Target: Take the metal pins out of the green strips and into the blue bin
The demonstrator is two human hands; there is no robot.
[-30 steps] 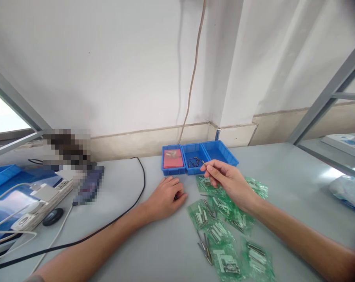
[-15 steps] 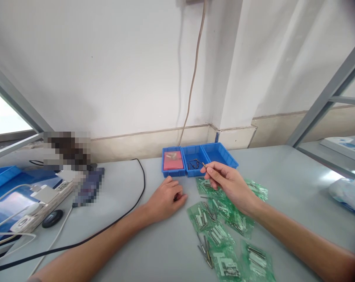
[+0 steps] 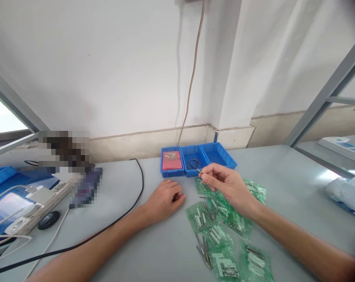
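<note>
Held pin (image 3: 199, 170) looks like shiny, brassy metal. Bags (image 3: 218, 235) at five o'clock are glossy, crinkled plastic. Blue trays (image 3: 195, 152): smooth plastic; tabletop (image 3: 283, 188) smooth, fairly matt.

Going bare-handed on both sides, tbh: looking at a bare, broad-backed left hand (image 3: 164, 197) with knuckles facing up, plus a bare, slimmer-looking right hand (image 3: 224, 184). Uncovered at the wrists too, then running straight back into a bare, tapering left forearm (image 3: 107, 239) and a bare, tapering right forearm (image 3: 295, 237). Pretty narrow at the wrist on each, widening smoothly toward the elbow. Getting cut off at the bottom edge on the left and around the lower corner on the right, so can't tell sleeve length or colour. Too small and soft to make out the fingernails properly.
</note>
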